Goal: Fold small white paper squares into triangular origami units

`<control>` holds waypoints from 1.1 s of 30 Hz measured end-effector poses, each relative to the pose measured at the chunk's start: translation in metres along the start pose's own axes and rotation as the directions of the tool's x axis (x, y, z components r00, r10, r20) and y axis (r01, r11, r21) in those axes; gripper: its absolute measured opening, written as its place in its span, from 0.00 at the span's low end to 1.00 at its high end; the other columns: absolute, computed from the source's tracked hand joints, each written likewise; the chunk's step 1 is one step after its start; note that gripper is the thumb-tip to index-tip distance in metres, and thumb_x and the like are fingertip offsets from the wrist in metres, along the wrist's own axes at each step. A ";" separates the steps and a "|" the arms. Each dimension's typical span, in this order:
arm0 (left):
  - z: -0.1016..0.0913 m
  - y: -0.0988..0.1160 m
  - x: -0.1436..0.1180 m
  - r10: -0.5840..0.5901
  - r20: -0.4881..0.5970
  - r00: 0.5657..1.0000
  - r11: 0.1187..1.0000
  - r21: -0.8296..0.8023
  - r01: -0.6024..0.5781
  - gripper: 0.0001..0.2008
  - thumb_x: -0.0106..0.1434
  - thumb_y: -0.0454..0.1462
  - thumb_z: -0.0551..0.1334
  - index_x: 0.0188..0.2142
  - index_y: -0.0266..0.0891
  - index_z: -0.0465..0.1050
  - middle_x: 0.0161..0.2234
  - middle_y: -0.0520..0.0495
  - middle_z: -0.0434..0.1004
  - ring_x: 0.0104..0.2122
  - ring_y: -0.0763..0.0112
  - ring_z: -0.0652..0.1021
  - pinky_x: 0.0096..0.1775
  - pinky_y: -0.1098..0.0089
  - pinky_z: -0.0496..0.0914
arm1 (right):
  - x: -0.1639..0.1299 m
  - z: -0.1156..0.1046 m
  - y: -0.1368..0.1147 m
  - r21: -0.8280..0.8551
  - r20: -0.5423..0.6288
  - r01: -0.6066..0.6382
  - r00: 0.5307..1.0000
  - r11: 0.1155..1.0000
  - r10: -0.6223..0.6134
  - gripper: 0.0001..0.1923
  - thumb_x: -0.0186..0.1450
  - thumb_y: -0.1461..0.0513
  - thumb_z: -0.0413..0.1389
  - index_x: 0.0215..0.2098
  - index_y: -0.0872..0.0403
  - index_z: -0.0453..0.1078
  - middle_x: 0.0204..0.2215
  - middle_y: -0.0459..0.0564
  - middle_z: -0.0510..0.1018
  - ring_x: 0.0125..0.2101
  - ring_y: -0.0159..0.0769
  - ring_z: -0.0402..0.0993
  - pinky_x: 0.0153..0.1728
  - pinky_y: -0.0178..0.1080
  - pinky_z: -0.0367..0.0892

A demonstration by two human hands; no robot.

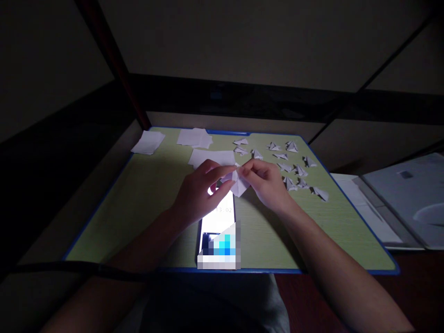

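Note:
A small piece of folded white paper (239,186) is held up between my two hands, above the table and just past a lit phone (218,217). My left hand (204,187) pinches its left side between thumb and fingers. On the other side, the thumb and fingers of my right hand (265,180) close on its upper right edge. Creases run down the paper to a point at the bottom. Part of it is hidden behind my fingertips. The phone lies under my left hand, its screen bright and partly blurred out.
Several small folded paper shapes (300,170) lie across the right of the green table (138,203). Flat sheets of white paper (194,138) lie at the back, with another stack (148,142) at the far left corner. A dark cable (76,267) crosses the front left.

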State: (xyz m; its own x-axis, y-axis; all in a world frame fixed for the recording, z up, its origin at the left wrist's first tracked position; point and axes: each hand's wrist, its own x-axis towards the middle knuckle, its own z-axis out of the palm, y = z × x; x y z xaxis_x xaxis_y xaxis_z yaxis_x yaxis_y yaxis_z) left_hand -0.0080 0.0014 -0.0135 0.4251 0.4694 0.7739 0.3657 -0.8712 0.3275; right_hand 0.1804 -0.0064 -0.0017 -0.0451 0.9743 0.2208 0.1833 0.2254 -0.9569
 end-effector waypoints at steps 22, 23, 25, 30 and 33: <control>-0.003 -0.001 0.003 0.066 0.067 0.996 0.986 -0.155 -0.055 0.06 0.63 0.33 0.67 0.39 0.39 0.73 0.31 0.54 0.71 0.23 0.82 0.68 0.24 0.79 0.63 | 0.001 -0.011 0.000 0.117 0.384 -0.067 0.923 0.991 0.018 0.14 0.62 0.54 0.60 0.26 0.55 0.72 0.20 0.43 0.71 0.21 0.28 0.63 0.23 0.34 0.55; -0.003 0.000 0.003 0.056 0.076 0.996 0.984 -0.172 -0.042 0.05 0.63 0.33 0.67 0.38 0.39 0.73 0.30 0.54 0.71 0.23 0.82 0.68 0.24 0.79 0.63 | 0.001 -0.012 0.000 0.114 0.398 -0.082 0.917 0.990 0.030 0.14 0.62 0.53 0.61 0.26 0.55 0.72 0.19 0.43 0.70 0.21 0.28 0.62 0.22 0.34 0.54; -0.003 0.001 0.004 0.029 0.093 0.995 0.979 -0.203 -0.009 0.04 0.62 0.33 0.68 0.36 0.39 0.74 0.29 0.54 0.71 0.23 0.81 0.69 0.25 0.79 0.64 | 0.001 -0.013 0.000 0.123 0.408 -0.106 0.912 0.987 0.047 0.16 0.61 0.52 0.61 0.25 0.55 0.71 0.18 0.42 0.69 0.20 0.28 0.61 0.22 0.34 0.53; -0.003 0.002 0.004 -0.010 0.085 0.996 0.974 -0.226 0.029 0.05 0.61 0.33 0.69 0.36 0.38 0.75 0.29 0.53 0.73 0.23 0.81 0.71 0.26 0.77 0.66 | 0.001 -0.013 0.002 0.181 0.405 -0.147 0.912 0.973 0.062 0.16 0.61 0.52 0.62 0.24 0.56 0.71 0.17 0.41 0.68 0.19 0.26 0.59 0.21 0.33 0.50; -0.003 0.000 0.005 -0.011 0.083 0.996 0.974 -0.225 0.030 0.04 0.61 0.32 0.68 0.35 0.38 0.75 0.28 0.53 0.74 0.23 0.81 0.70 0.26 0.78 0.66 | 0.001 -0.014 0.003 0.209 0.416 -0.163 0.907 0.964 0.063 0.15 0.62 0.54 0.62 0.25 0.56 0.71 0.18 0.41 0.70 0.19 0.26 0.61 0.21 0.33 0.52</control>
State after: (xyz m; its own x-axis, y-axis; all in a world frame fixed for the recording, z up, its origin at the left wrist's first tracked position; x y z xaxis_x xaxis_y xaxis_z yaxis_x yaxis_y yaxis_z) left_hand -0.0087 0.0030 -0.0077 0.4883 0.4895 0.7225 0.1826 -0.8668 0.4639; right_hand 0.1943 -0.0049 -0.0015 -0.4377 0.8971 0.0612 -0.0215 0.0576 -0.9981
